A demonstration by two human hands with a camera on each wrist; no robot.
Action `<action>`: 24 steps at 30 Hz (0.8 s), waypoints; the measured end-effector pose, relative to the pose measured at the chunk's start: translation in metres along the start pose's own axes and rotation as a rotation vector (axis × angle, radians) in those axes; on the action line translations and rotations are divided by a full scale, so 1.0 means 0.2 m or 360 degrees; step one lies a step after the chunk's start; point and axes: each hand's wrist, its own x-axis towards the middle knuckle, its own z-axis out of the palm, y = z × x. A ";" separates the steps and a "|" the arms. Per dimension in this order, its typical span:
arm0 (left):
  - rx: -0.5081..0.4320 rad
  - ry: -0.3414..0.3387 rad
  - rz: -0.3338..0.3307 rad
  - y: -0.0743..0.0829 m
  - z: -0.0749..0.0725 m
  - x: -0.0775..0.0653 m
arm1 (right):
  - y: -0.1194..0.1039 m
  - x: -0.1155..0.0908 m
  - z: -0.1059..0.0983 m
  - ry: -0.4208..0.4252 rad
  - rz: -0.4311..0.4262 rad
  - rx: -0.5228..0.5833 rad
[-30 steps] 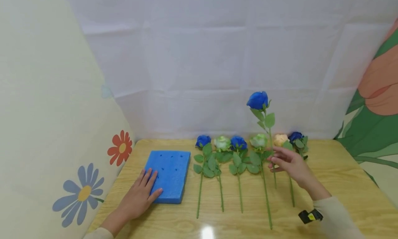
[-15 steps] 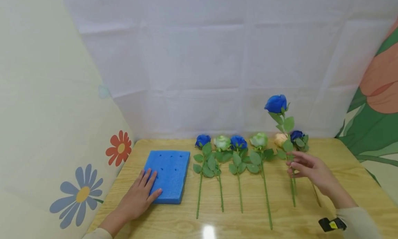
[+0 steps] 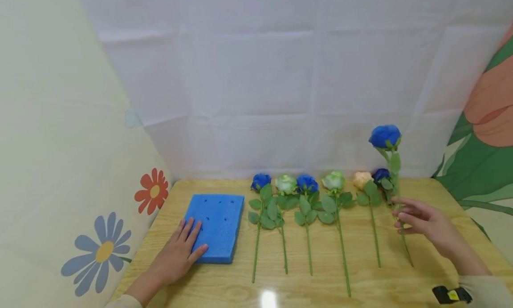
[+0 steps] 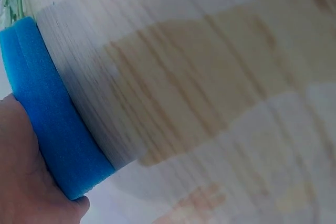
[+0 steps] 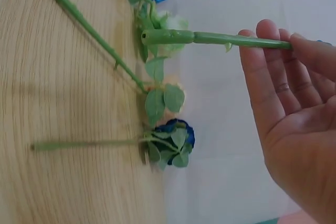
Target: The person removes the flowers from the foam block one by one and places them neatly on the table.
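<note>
My right hand (image 3: pixel 430 230) pinches the green stem of a blue rose (image 3: pixel 384 136) and holds it upright, bloom on top, at the right end of a flower row. The right wrist view shows the stem (image 5: pixel 215 38) between thumb and fingers, its cut end free above the table. My left hand (image 3: pixel 175 254) lies with spread, straight fingers on a blue foam block (image 3: pixel 222 239) that has several small holes in its top. From the left wrist, the block's thick side (image 4: pixel 52 114) shows beside the hand. The held stem overlaps a dark blue rose (image 3: pixel 380 175) lying behind it.
Lying along the table's (image 3: pixel 304 294) back are a blue rose (image 3: pixel 261 182), a pale green rose (image 3: pixel 286 184), another blue rose (image 3: pixel 307 183), another pale green rose (image 3: pixel 334 181) and a peach rose (image 3: pixel 362 180), stems toward me. A white cloth (image 3: pixel 248 85) hangs behind.
My right hand has carried the upright blue rose rightward, from near the second pale green rose, past the peach one, to the dark blue one. My left hand stays on the foam block.
</note>
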 end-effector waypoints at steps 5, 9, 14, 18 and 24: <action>0.0000 0.0006 0.0004 0.01 -0.01 0.00 | 0.02 -0.02 -0.06 0.0014 0.0012 -0.0044; 0.0002 0.0010 0.0006 0.01 -0.02 -0.01 | 0.04 -0.04 -0.11 0.0014 0.0030 0.0007; 0.0004 0.0026 0.0014 0.02 -0.03 -0.01 | 0.06 -0.05 -0.15 -0.0001 0.0022 0.0094; 0.0005 0.0006 0.0008 0.02 -0.02 -0.01 | 0.08 -0.05 -0.18 0.0018 0.0053 0.0084; 0.0007 0.0020 0.0020 0.02 -0.01 -0.01 | 0.11 -0.06 -0.20 0.0114 0.0153 -0.0121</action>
